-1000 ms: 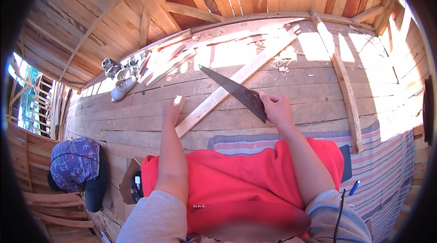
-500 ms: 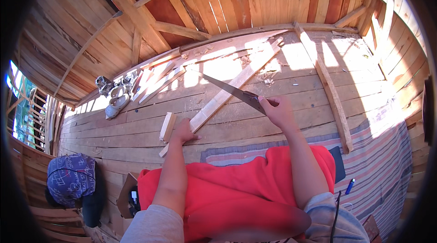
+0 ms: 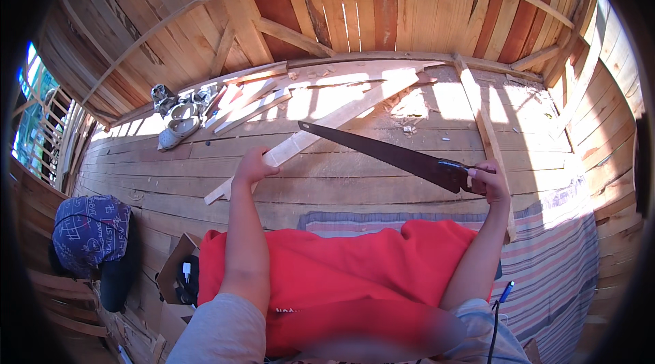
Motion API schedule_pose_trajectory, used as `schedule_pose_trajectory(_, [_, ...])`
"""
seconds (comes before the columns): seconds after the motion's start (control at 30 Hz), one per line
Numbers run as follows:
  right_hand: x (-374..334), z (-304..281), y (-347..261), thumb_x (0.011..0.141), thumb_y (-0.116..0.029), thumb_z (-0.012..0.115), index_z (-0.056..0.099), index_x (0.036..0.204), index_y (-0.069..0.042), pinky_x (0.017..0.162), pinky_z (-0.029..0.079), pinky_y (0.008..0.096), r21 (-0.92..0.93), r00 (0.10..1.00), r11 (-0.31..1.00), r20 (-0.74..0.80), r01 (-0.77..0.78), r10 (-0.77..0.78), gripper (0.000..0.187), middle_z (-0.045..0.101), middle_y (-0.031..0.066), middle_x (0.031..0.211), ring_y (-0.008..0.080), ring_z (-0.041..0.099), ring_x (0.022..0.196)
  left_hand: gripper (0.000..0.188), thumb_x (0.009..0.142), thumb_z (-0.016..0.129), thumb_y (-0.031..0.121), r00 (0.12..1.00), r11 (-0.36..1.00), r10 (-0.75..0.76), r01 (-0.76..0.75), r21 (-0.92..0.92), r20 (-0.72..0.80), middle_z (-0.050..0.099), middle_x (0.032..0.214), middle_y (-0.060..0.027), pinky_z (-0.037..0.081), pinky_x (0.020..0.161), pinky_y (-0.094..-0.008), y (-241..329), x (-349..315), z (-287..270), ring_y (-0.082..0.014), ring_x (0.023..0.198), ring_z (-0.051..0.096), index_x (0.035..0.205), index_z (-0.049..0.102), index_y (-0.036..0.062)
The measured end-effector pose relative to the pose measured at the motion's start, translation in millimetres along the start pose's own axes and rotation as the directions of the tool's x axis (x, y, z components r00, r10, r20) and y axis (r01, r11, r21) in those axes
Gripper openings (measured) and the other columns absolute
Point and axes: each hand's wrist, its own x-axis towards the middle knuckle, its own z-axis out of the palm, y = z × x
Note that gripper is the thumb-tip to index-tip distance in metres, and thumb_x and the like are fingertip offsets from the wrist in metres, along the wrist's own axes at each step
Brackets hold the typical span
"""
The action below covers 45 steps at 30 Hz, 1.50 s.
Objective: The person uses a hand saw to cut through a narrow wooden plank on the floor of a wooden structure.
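A long pale wooden board [image 3: 341,117] lies slantwise on the floor, its near end to the left and its far end in the sunlight. My left hand [image 3: 256,166] is closed over the board close to that near end, the thumb on its right side. In my right hand [image 3: 489,181] is the handle of a handsaw [image 3: 389,154], held off to the right. Its dark blade points left and a little away from me, teeth toward me, with the tip over the board. Red cloth [image 3: 355,261] covers my lap.
Loose wood strips [image 3: 252,113] and a pair of clogs [image 3: 179,128] lie at the far left. Shavings [image 3: 409,108] are scattered beyond the saw. A beam [image 3: 481,115] runs along the right, beside a striped mat [image 3: 546,255]. A patterned backpack [image 3: 92,234] and an open cardboard box [image 3: 170,272] stand at left.
My right hand has drawn the saw to the right and nearer, turning the blade flatter across the view. The board's near end has shifted left with my left hand; the small wood block no longer shows.
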Motion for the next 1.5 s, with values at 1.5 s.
schedule_pose_trajectory(1.5, [80, 141, 82, 0.09, -0.017, 0.079, 0.047, 0.068, -0.015, 0.043, 0.022, 0.0278, 0.07, 0.934, 0.948, 0.21, -0.309, 0.289, 0.039, 0.036, -0.007, 0.056, 0.0056, 0.031, 0.045, 0.067, 0.066, 0.091, 0.038, 0.997, 0.985, -0.035, 0.048, 0.167, -0.075, 0.069, 0.123, -0.0143, 0.053, 0.101, -0.0427, 22, 7, -24, -0.0333, 0.117, 0.065, 0.122, 0.07, 0.008])
